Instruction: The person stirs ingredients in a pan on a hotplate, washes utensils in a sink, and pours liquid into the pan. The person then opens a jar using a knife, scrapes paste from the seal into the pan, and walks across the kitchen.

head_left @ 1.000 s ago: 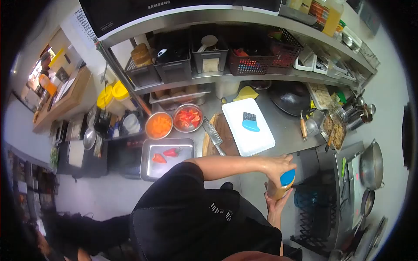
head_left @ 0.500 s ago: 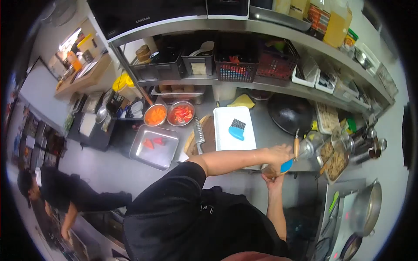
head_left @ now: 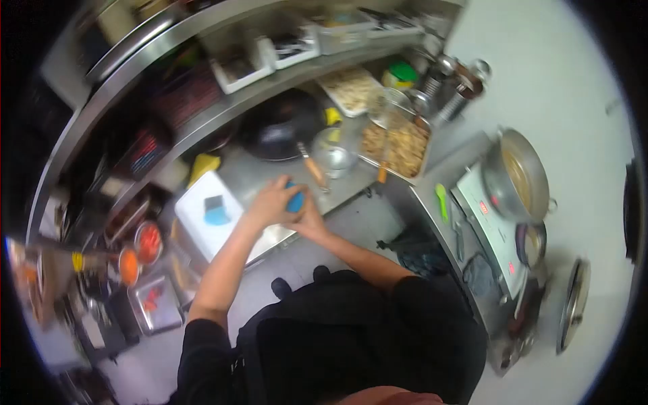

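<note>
My left hand (head_left: 272,202) is closed over the upper side of a blue-topped container (head_left: 295,198). From the other side, my right hand (head_left: 310,219) wraps round its lower part. Fingers and blur hide most of the container. Both hands are above the front edge of the steel counter (head_left: 260,179). To their left, a crinkle cutter with a blue handle (head_left: 217,214) lies on a white cutting board (head_left: 191,210). Behind the hands, a black wok (head_left: 280,125) stands with a wooden handle (head_left: 312,169) near it.
A tray of browned food pieces (head_left: 405,147) stands right of a clear bowl (head_left: 334,158). Farther right, a large pot (head_left: 518,177) sits on a cooktop (head_left: 487,214). Bowls of red pieces (head_left: 149,241) and orange pieces (head_left: 129,266) and a metal tray (head_left: 162,320) are at left.
My view has turned and shifted right, so the counter appears farther left and tilted. Both hands still hold the blue-topped container, now more in front of my body. The co-worker has left the view.
</note>
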`<state>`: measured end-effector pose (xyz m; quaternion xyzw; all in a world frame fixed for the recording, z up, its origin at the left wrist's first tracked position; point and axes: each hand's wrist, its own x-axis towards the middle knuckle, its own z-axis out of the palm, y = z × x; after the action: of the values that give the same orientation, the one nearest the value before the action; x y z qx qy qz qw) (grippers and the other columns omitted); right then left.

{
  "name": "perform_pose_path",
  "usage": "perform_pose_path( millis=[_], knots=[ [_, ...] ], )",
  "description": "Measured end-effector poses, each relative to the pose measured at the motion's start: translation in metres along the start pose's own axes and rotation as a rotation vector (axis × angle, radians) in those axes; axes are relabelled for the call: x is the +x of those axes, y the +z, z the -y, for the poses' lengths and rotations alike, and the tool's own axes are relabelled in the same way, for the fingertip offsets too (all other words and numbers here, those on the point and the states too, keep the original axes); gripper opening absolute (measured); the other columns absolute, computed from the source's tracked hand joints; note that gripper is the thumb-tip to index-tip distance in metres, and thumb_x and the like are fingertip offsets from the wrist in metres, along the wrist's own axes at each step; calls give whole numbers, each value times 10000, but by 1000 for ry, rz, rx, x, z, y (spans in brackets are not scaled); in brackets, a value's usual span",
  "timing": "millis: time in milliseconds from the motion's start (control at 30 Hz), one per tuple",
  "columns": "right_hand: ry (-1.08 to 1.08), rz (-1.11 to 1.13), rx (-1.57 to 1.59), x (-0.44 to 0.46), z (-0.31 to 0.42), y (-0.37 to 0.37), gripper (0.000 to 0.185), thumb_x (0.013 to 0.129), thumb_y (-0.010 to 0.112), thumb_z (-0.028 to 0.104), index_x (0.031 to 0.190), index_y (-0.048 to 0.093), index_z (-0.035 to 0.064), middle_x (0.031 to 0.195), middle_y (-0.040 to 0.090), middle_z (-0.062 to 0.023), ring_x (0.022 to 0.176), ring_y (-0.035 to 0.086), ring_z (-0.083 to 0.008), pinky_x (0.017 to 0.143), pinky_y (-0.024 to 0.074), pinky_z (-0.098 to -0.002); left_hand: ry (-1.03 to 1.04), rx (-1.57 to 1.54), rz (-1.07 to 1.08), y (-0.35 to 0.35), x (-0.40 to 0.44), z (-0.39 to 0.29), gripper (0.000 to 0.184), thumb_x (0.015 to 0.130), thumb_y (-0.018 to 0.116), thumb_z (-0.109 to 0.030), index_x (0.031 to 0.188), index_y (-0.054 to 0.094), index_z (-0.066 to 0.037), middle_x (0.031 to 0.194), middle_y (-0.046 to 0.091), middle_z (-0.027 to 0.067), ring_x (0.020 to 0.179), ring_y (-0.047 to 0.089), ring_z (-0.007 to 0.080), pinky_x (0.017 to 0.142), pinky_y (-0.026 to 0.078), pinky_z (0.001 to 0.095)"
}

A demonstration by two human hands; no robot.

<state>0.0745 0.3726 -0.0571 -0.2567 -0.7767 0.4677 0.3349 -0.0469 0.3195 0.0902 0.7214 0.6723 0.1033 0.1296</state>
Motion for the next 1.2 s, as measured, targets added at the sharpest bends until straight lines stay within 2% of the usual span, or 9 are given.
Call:
perform_pose_path(
  millis=[200,333,400,600,767,900,967,1100,1200],
  knots=[
    [118,21,-84,8,13,-12,1104,545,854,304,1345,175,-38,1270,383,-274,1183,422,-406,983,372,-428,-639,-162,128,-22,4,1,851,618,736,-537,1277,466,-71,1167,466,252,1035,531,430,877,446,446],
    [109,77,-26,17,6,-12,1086,557,850,308,1342,180,-30,1275,383,-265,1187,419,-402,986,370,-428,-350,55,72,-23,-5,6,906,565,799,-462,1306,431,-93,1203,446,245,1050,527,415,893,447,438],
    [125,106,-5,18,9,-15,1081,559,849,310,1341,182,-26,1281,379,-261,1190,415,-400,987,370,-427,84,256,4,-9,6,20,926,550,793,-382,1336,395,-97,1232,435,256,1063,520,389,865,465,420],
    [68,55,6,15,-7,-7,1013,569,833,280,1337,239,-7,1266,415,-208,1202,415,-337,1019,330,-392,-210,118,159,-28,18,3,862,579,735,-355,1333,397,-110,1197,461,256,1074,512,418,881,456,439],
    [101,131,117,21,-2,-5,907,605,836,294,1281,309,0,1242,448,-167,1180,445,-276,979,370,-384,-412,-223,-356,-30,-2,28,778,744,570,-518,1298,379,-5,1164,483,287,1057,520,416,870,439,463],
    [42,144,72,20,11,-2,939,584,848,231,1293,282,-15,1220,458,-187,1162,464,-297,989,369,-375,-636,-1267,-399,-29,-51,58,634,856,485,-490,1217,452,30,1085,572,180,952,588,250,756,527,358],
    [31,121,20,21,10,-6,913,600,841,219,1284,286,-19,1221,454,-192,1165,461,-298,993,366,-376,-659,-1690,-414,8,-80,78,525,868,493,-423,1161,480,13,1080,565,153,997,575,266,848,502,416],
    [21,185,20,28,-9,0,889,621,830,247,1273,290,-24,1233,444,-194,1171,452,-285,994,360,-363,-877,-2139,-422,79,-116,51,463,908,441,-367,1209,435,-15,1148,544,153,1012,578,321,844,490,494],
    [100,193,-42,42,-2,1,903,627,824,301,1276,290,-28,1212,476,-199,1146,477,-289,970,379,-367,-985,-2023,-329,128,-114,34,431,937,422,-349,1242,424,-44,1185,518,149,1022,571,306,859,476,486]
  ],
)
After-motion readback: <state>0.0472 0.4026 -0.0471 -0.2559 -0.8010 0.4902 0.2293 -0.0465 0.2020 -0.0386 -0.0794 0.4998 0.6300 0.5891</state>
